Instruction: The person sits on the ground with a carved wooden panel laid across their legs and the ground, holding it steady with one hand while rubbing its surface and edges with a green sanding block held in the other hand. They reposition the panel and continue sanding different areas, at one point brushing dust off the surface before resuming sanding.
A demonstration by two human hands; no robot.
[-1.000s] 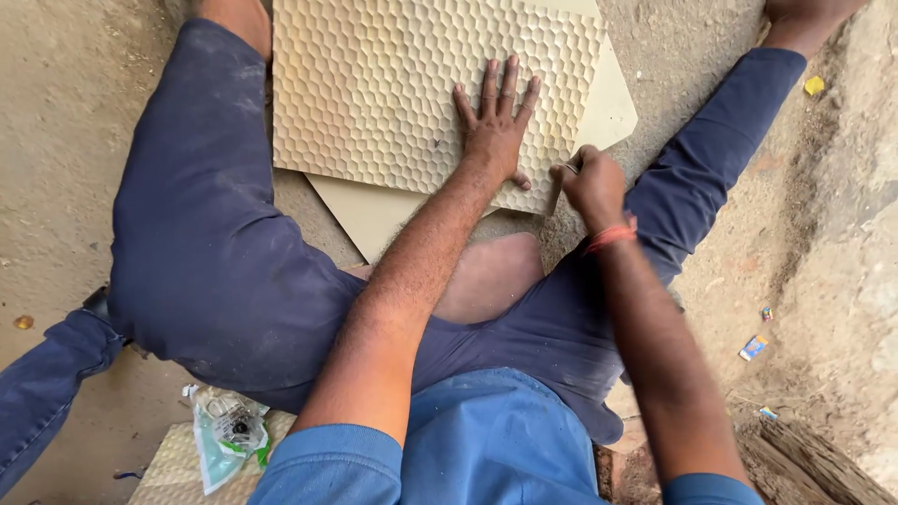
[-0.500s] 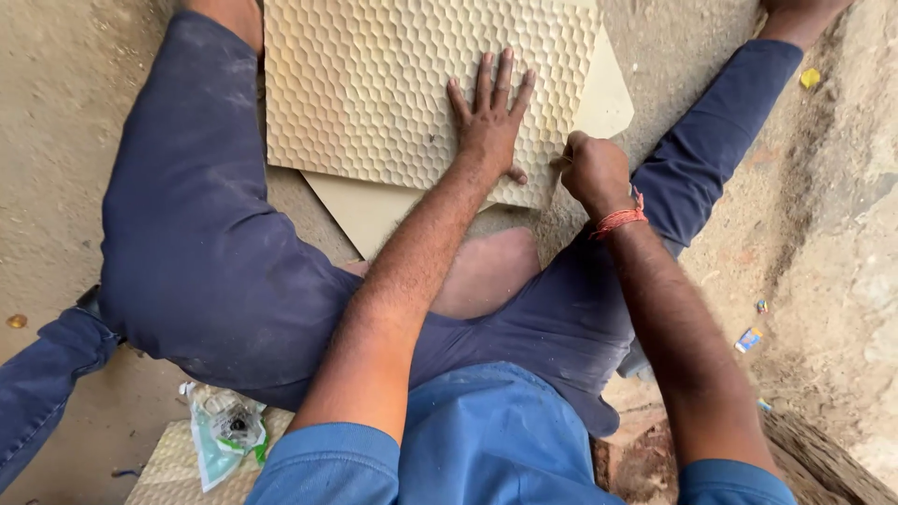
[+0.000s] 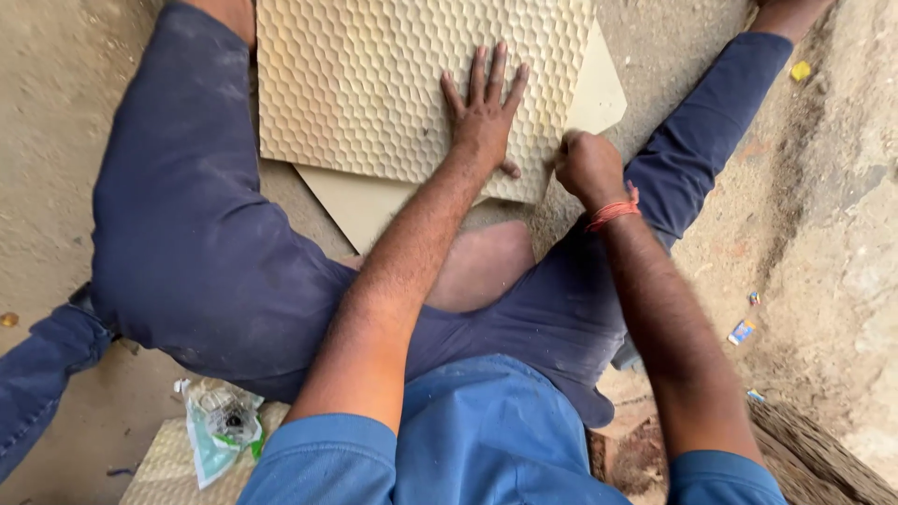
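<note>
The honeycomb tile [image 3: 374, 93] lies on the ground between your legs, over a plain tile [image 3: 365, 201]. Your left hand [image 3: 485, 112] presses flat on it, fingers spread. Your right hand [image 3: 587, 166] is fisted at its right edge; what it pinches is hidden. Open dirt lies right. Since earlier, both hands have barely shifted.

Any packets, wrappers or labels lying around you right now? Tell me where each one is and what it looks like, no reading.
Plastic bag: lower left on the ground, crumpled, clear with green, dark bits inside.
Small wrapper: right on the dirt, flat, blue and orange.
Yellow scrap: top right on the dirt, small and crumpled.
Tiny blue scrap: lower right, too small to tell more.
No signs or screens.
</note>
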